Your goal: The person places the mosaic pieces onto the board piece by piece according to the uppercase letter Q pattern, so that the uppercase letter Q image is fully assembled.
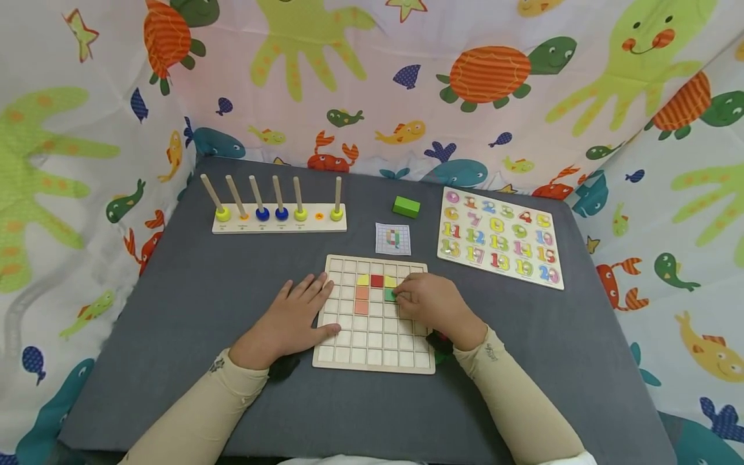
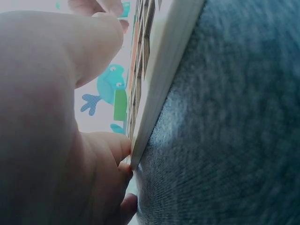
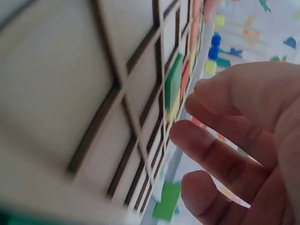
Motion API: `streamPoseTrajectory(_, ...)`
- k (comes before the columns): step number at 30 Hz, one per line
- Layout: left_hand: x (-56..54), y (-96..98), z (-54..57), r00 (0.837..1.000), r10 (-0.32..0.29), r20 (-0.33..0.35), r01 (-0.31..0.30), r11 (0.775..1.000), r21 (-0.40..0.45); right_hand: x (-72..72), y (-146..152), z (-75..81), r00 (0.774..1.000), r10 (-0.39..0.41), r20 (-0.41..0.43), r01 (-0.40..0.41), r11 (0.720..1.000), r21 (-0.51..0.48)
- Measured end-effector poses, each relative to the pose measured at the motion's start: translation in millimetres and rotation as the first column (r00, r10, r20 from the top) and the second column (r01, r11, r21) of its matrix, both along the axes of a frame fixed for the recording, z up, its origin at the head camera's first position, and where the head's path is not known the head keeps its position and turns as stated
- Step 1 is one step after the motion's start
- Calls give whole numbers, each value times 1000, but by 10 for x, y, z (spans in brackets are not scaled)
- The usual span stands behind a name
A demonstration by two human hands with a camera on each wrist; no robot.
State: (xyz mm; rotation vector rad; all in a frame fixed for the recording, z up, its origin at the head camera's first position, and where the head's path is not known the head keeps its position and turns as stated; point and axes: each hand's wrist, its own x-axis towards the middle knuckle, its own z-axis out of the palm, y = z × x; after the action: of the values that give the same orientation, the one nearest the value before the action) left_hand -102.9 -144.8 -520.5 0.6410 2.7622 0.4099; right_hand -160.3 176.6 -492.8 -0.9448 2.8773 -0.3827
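A wooden grid board (image 1: 366,339) lies on the grey table. In its upper part sit a red tile (image 1: 376,281), yellow pieces (image 1: 363,279) on either side, orange tiles (image 1: 361,300) and a green tile (image 1: 389,295). My left hand (image 1: 296,320) rests spread on the board's left edge; its thumb (image 2: 96,49) shows in the left wrist view. At the green tile is my right hand (image 1: 433,303), fingers bent. In the right wrist view the green tile (image 3: 173,84) lies in a cell, and the fingertips (image 3: 190,133) beside it hold nothing visible.
Behind the board lie a small pattern card (image 1: 392,239) and a green block (image 1: 406,206). A peg stand (image 1: 279,225) with rings is at back left, a number board (image 1: 501,237) at back right. Green and red pieces (image 1: 442,355) show partly under my right wrist.
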Motion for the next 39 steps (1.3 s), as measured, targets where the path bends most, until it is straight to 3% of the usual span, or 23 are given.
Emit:
streamPoseTrajectory(10,0,-6,25,1000,5,-16,-4,1000,26,312,623,31,981,-185,63,187,982,-18)
streamPoseTrajectory(23,-5,-26,-13,999,10,-35,-9,1000,23,679,1153,-40,958,-225,176,227,974,9)
streamPoseTrajectory(26,0,-15,31,1000,13,-22,-12,999,36,700,1192,-50,947,-249,204,251,968,18)
streamPoseTrajectory(29,-5,-20,-13,999,12,-29,-11,999,40,705,1200,-32,943,-256,211,258,966,15)
streamPoseTrajectory(33,-14,-23,-68,999,7,-33,-7,1000,18,666,1156,-25,956,-249,154,250,968,10)
streamPoseTrajectory(39,-7,-1,-36,1000,-1,-21,2,1000,29,497,881,29,982,-185,48,185,983,5)
